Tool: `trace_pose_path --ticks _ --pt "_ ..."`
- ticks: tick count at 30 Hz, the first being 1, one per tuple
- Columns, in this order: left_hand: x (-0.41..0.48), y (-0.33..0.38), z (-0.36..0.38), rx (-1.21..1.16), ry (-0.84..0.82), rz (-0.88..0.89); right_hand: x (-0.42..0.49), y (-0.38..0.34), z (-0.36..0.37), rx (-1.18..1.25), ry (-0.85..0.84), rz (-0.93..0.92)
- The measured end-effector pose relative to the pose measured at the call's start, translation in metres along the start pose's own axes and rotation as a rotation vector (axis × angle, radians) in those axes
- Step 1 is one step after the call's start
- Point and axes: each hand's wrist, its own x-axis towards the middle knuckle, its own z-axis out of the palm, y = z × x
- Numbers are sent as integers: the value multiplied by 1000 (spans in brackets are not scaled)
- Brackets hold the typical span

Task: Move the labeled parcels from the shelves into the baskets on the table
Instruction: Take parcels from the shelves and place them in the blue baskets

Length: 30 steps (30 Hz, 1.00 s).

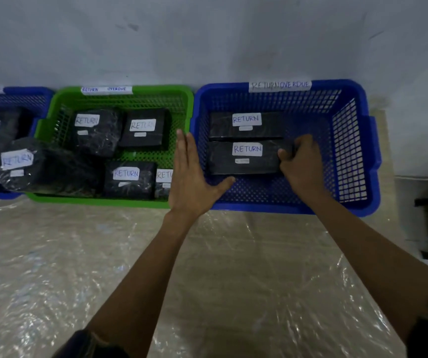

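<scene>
Table [52, 254], plastic-sheeted: baskets ranged along its far edge.

Blue basket [285, 209], right end of that row. Its far rim carries a tag [280, 85] reading "RETURN OVERDUE". Holds two parcels.

Green basket [99, 201], touching the blue one's left side. Holds several black parcels marked RETURN.

Front parcel [244, 164]: black, flat on the blue basket's floor, long axis parallel to the table's far edge. RETURN label up, reading toward the person. Just beside the rear parcel [244, 130], likely to pack neat rows.

Left hand [192, 182]: flat, fingers pressed together, thumb spread, at the blue basket's left wall, probably steadying it.

Right hand [303, 164]: fingers curled round the front parcel's right end, apparently setting it down.
</scene>
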Motion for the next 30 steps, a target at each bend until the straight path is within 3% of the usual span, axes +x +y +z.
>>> trace_pose_path --ticks 3,7,10,20,23,26,30 --pt "0 1 1 10 9 -18 -3 0 0 -63 21 -74" --pt "0 3 1 10 18 -23 -7 -6 -3 49 -127 -104" --pt "1 2 2 12 18 -17 -9 -4 -2 -60 -190 -134" --pt "1 -3 -4 -125 -15 -15 -6 -11 -1 -150 -170 -127" --pt "-4 -5 -20 -230 12 1 -15 -21 -5 -148 -112 -190" --pt "-17 -14 -46 -264 140 68 -37 -42 -8 -123 -33 -315" --pt "-54 -35 -94 -385 160 17 -91 -83 0 -85 -60 -454"
